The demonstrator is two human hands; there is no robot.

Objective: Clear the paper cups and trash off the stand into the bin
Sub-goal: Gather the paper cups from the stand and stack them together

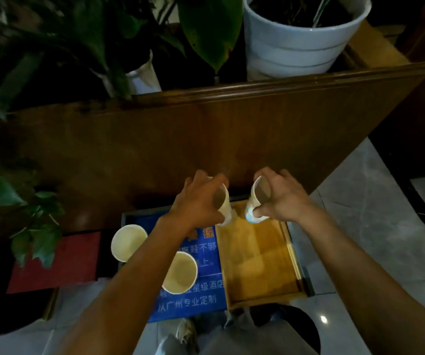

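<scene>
My left hand (197,201) grips a white paper cup (223,204) by its rim, tilted, above the far edge of the low stand. My right hand (283,198) holds a second paper cup (256,201), also tilted, its mouth facing left. Both cups hang over the back of a wooden tray (260,254) on the stand. Two more paper cups stand upright on the blue printed sign (206,301): one (128,242) at the left edge, one (179,272) partly under my left forearm. A dark round bin (306,326) sits on the floor just below the tray.
A tall wooden panel (206,139) rises right behind the stand, with a white plant pot (298,47) and leafy plants (39,226) above and to the left. A red mat (60,262) lies to the left. Grey tiled floor (372,239) opens to the right.
</scene>
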